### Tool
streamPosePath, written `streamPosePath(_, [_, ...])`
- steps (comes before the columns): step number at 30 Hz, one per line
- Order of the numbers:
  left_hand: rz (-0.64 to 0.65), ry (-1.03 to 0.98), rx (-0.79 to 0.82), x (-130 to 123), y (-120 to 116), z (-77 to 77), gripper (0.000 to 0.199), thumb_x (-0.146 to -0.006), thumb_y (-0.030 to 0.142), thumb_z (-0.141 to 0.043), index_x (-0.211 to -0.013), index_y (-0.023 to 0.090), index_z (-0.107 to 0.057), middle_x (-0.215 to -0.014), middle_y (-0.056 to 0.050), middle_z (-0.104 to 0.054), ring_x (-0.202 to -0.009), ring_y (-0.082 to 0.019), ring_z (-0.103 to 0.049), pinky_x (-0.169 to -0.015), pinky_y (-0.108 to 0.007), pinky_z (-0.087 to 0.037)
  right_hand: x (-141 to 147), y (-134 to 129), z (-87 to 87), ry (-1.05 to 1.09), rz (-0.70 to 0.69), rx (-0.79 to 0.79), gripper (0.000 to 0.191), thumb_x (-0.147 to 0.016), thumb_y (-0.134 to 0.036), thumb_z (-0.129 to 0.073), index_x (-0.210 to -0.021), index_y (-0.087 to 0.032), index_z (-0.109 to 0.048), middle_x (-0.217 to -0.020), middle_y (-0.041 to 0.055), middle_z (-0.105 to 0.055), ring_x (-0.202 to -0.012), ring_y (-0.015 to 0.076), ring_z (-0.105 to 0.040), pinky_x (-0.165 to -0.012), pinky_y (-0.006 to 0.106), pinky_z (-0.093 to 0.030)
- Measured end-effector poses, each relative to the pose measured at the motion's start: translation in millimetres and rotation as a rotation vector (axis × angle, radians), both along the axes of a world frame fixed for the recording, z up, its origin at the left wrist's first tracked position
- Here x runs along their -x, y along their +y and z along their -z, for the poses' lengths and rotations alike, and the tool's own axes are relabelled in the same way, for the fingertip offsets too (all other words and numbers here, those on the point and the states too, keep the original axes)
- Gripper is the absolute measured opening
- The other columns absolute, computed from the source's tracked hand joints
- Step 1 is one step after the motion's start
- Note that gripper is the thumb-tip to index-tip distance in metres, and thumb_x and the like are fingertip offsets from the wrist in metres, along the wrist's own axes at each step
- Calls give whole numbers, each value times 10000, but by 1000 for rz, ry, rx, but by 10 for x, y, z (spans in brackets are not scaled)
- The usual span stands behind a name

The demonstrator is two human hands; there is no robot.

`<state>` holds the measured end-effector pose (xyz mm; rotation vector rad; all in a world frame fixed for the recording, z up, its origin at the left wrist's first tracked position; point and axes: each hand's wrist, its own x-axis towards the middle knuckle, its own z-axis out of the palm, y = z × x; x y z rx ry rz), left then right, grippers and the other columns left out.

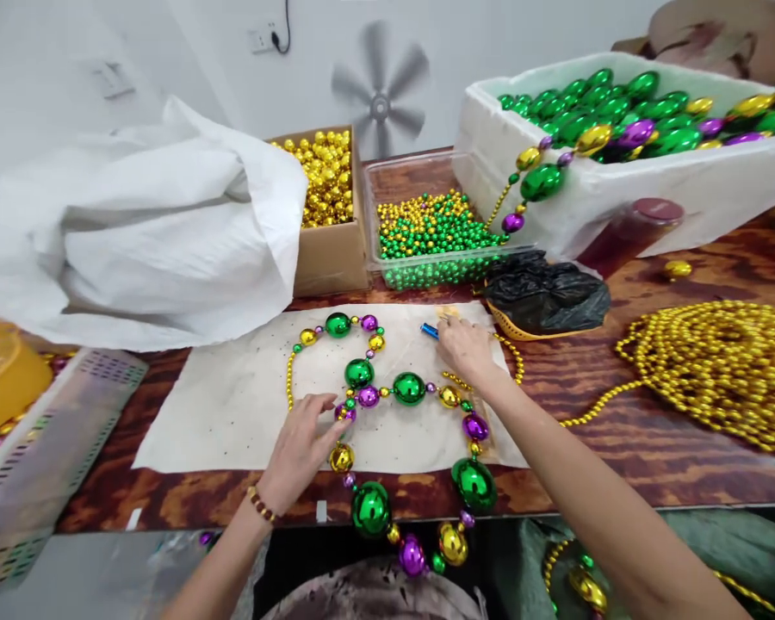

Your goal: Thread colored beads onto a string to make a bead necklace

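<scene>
A bead garland (409,388) of large green, purple and gold shiny beads lies looped on the white cloth (220,405), and its lower part hangs over the table's front edge. My left hand (303,443) is at the garland's left side, fingers apart, with its fingertips beside a purple bead; whether they touch it I cannot tell. Farther back on the cloth, my right hand (466,349) has its fingers closed at a small blue tool (430,331), only one end of which shows. A strand of small gold beads passes beneath the right wrist.
Behind the cloth stand a cardboard box (332,258) of gold beads, a clear tub (369,194) of small beads and a white foam box (620,194) of garlands. A black plastic bag (548,293) fills a basket. Gold bead strands (716,370) are heaped at right; a fan (380,105) spins behind.
</scene>
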<state>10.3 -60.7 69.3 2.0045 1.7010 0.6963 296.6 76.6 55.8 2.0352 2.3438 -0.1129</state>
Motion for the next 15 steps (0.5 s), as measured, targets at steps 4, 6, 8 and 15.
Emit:
streamPosePath(4, [-66,74,-62,-62,-141,176,283,-875,408,-664,-1057,200,-605,-1000,-80,-671,-952,-277,-622,-852,-430,-472,-74,-69,-80,-39,22,30,320,-961,-75,-386,-1123,-85,-662,-1138,233,-651,-1036,330,-648,-823,395,-478])
streamPosePath(6, [-63,114,-93,-76,-161,207,180,-908,375,-628,-973,209,-604,-935,-62,-673,-905,-272,-607,-814,-416,-447,-142,-160,-144,-62,56,44,322,-959,-80,-386,-1161,-82,-636,-1121,232,-653,-972,318,-670,-769,375,-485])
streamPosePath(8, [-40,122,-134,-71,-177,216,127,-951,328,-564,-906,216,-603,-871,-46,-665,-857,-257,-585,-785,-398,-426,-203,-278,-211,-52,87,57,313,-943,-78,-404,-1177,-77,-611,-1115,229,-653,-958,313,-671,-747,360,-480])
streamPosePath(15, [-145,-225,-334,12,-212,185,76,-967,226,-543,-1005,224,-608,-943,-37,-648,-903,-196,-604,-843,-332,-466,142,-625,-469,616,-332,174,192,-963,-210,-437,-1091,-182,-578,-858,50,-653,-788,205,-599,-720,289,-436])
